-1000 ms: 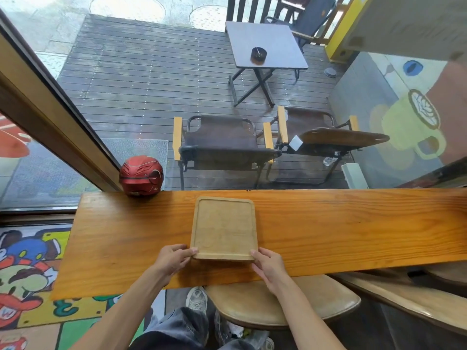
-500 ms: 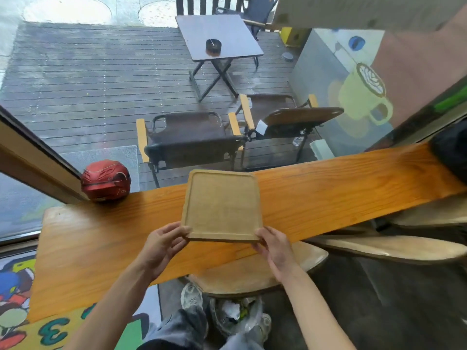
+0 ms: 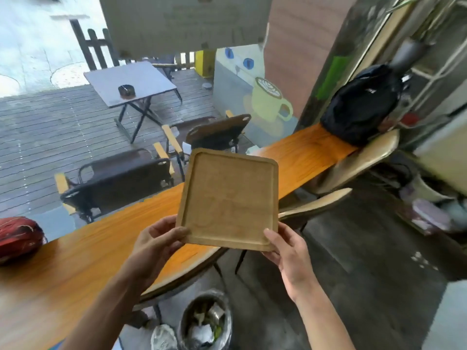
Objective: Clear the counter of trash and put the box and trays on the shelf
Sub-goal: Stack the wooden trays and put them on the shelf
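The tray (image 3: 228,198) is in the air above the bench (image 3: 83,253), left hand (image 3: 156,245) and right hand (image 3: 288,251) fingers clamped on its near corners only. With so shallow a grip it could tip forward and drop, or clip the chair (image 3: 353,160) on a turn

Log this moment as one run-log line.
stage: carrying tray | left hand: grips wooden tray near-left corner | right hand: grips near-right corner | tray: empty, lifted clear of counter | shelf: not identifiable

A square, rimmed wooden tray (image 3: 228,199), empty, is held tilted above the counter's (image 3: 75,261) near edge.
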